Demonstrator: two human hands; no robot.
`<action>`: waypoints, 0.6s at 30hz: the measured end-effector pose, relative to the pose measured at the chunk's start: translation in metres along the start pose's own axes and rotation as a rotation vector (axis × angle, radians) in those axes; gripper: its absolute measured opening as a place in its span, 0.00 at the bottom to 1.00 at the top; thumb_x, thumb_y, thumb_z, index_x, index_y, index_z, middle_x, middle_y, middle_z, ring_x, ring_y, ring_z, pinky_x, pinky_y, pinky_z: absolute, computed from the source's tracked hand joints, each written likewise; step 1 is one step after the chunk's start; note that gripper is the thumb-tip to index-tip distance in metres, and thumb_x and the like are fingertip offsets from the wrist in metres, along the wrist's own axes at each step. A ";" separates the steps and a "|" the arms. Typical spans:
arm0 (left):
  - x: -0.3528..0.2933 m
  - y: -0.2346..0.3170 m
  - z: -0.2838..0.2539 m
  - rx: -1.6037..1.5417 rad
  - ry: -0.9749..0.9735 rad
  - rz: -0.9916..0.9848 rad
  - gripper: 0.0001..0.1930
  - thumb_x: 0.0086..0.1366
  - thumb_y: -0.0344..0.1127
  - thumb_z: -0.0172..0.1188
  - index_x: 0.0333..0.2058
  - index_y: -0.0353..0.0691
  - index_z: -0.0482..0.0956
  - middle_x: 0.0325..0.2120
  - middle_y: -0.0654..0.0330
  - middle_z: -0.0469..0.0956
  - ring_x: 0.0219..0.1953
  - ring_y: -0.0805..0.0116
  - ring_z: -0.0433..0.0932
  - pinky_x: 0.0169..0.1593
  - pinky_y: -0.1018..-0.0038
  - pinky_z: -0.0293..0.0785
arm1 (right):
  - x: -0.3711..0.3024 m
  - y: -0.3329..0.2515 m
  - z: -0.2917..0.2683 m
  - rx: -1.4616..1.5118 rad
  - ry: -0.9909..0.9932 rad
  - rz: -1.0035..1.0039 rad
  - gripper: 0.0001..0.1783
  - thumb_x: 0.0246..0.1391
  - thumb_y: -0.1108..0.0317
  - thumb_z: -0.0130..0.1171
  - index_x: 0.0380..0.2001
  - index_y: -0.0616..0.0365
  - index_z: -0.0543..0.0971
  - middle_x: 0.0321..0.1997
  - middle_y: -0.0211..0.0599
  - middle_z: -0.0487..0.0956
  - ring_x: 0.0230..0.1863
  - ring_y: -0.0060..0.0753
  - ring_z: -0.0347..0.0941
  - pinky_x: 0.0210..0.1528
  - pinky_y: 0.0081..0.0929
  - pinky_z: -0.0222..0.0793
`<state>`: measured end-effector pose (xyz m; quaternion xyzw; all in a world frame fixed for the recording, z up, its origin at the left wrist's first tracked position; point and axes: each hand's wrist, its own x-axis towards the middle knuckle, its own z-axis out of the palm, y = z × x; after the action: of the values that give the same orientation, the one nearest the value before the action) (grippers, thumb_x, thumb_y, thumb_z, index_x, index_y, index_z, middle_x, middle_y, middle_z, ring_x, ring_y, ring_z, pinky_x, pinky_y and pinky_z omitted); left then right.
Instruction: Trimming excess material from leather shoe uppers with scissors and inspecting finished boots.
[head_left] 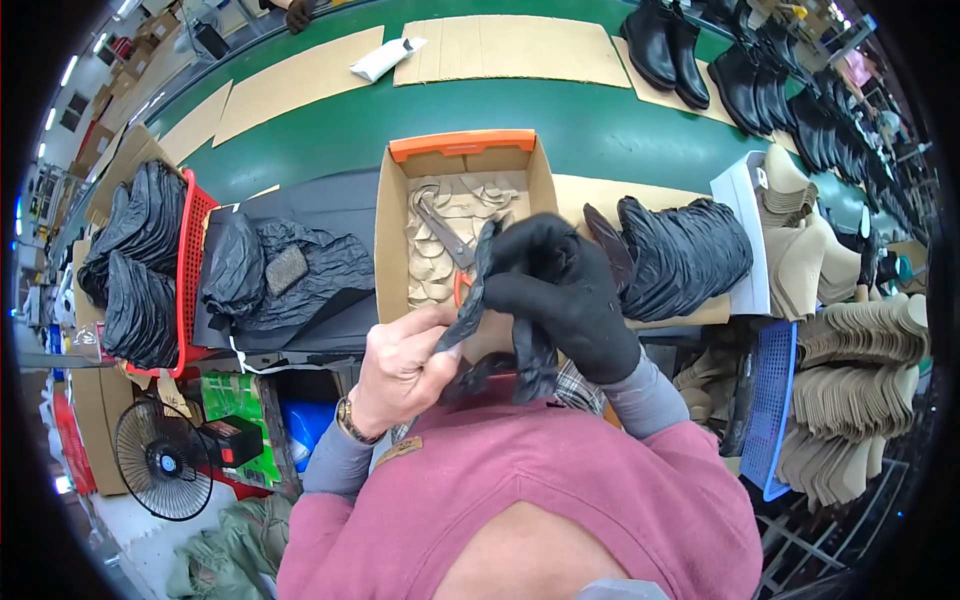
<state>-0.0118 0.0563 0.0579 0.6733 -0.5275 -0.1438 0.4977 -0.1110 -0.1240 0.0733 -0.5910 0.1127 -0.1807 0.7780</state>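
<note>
Both hands pinch one black piece (466, 322) above the near end of the open box (391, 240).
The left hand (398, 368), bare, has its fingers closed tightly on the near left end; the gloved right hand (560, 285) is curled narrow, thumb and fingers closed about the far end, so the piece slants between them. Dark material (534, 362) hangs below the right hand; whether it belongs to the same piece, I cannot tell. The step in hand looks like working the piece's edge with the fingertips; the next move seems to call for a firm pinch at both ends. Scissors (441, 232) lie in the box on tan pieces (428, 270), untouched, and a black stack (690, 255) stands to the right.
</note>
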 end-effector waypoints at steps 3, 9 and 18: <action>0.003 -0.007 0.003 0.120 -0.050 0.070 0.06 0.58 0.27 0.56 0.31 0.31 0.81 0.34 0.49 0.80 0.26 0.56 0.79 0.30 0.70 0.75 | 0.001 0.000 0.001 -0.082 0.076 -0.085 0.18 0.45 0.79 0.66 0.41 0.62 0.76 0.31 0.28 0.76 0.31 0.15 0.71 0.34 0.15 0.68; 0.011 -0.020 0.007 0.074 0.058 0.158 0.09 0.56 0.26 0.60 0.36 0.29 0.79 0.37 0.47 0.80 0.31 0.61 0.83 0.34 0.73 0.78 | 0.006 0.012 -0.003 0.197 0.095 0.113 0.23 0.47 0.79 0.60 0.49 0.65 0.72 0.39 0.34 0.74 0.40 0.24 0.73 0.44 0.22 0.73; 0.011 -0.030 0.025 -0.625 0.188 -0.040 0.08 0.66 0.30 0.53 0.32 0.30 0.75 0.32 0.62 0.74 0.33 0.80 0.69 0.40 0.84 0.65 | 0.005 0.020 0.000 0.124 0.246 -0.070 0.25 0.46 0.84 0.59 0.50 0.64 0.71 0.44 0.37 0.75 0.43 0.25 0.73 0.46 0.22 0.72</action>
<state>-0.0080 0.0325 0.0255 0.5085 -0.3965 -0.2457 0.7237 -0.1034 -0.1220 0.0544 -0.5187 0.1752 -0.2855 0.7866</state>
